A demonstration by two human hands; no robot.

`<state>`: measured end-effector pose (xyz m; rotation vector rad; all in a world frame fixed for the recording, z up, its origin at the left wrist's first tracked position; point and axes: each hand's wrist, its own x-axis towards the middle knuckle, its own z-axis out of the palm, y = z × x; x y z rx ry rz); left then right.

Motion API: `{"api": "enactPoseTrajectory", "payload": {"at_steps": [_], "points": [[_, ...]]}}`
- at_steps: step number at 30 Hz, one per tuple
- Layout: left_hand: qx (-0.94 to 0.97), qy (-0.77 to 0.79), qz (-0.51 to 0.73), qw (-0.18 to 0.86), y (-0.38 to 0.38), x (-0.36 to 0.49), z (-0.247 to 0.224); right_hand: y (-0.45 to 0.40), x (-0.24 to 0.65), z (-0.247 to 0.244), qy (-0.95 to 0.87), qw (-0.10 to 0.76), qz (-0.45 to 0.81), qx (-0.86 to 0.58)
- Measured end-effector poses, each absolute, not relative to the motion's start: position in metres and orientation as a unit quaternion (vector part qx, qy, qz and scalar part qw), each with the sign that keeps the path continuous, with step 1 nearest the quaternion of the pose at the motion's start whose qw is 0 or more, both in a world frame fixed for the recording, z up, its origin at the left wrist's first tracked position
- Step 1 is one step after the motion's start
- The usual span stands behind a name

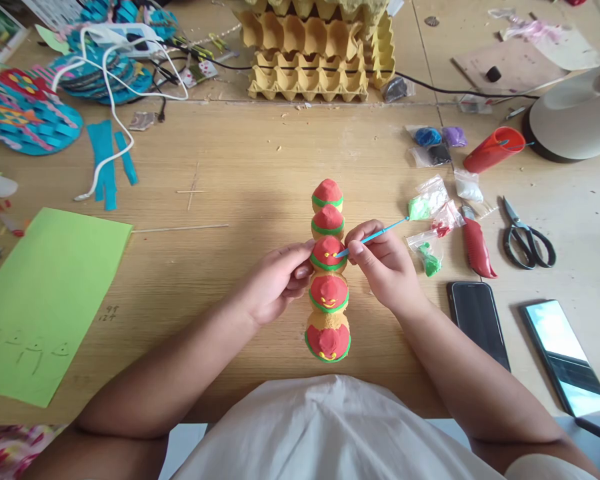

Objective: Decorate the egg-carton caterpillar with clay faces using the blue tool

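A strip of egg-carton bumps (pixel 329 291) runs up the middle of the table, its several domes covered in red with green rims. Yellow marks show on the three nearest domes. My left hand (pixel 286 277) holds the strip's left side at the middle dome, thumb and fingers pressed together. In my right hand (pixel 380 261) a thin blue tool (pixel 377 235) is pinched between thumb and fingers, its tip touching the middle dome beside small yellow dots.
Right: bags of coloured clay (pixel 431 259), a red cutter (pixel 477 247), scissors (pixel 527 243), two phones (pixel 477 317), a red cup (pixel 491 152). Left: green paper (pixel 55 287), a white cable (pixel 111 127). Egg cartons (pixel 307 77) stand at the back.
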<state>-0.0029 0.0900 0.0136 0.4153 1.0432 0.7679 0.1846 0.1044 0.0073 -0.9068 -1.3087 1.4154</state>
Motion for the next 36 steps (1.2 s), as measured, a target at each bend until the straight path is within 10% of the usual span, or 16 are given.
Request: {"api": "enactPoseTrajectory", "payload": {"at_steps": [16,29,36], "points": [[0.326,0.542,0.329,0.701,0.107,-0.014,-0.014,0.114,0.187,0.005,-0.235,0.492,0.756,-0.363],[0.647,0.63,0.228,0.364,0.109,-0.02,-0.017,0.113,0.178,-0.012,-0.243,0.477,0.771,-0.344],[0.647,0.621,0.278,0.346,0.109,-0.024,-0.017,0.113,0.178,-0.013,-0.304,0.467,0.746,-0.366]]}}
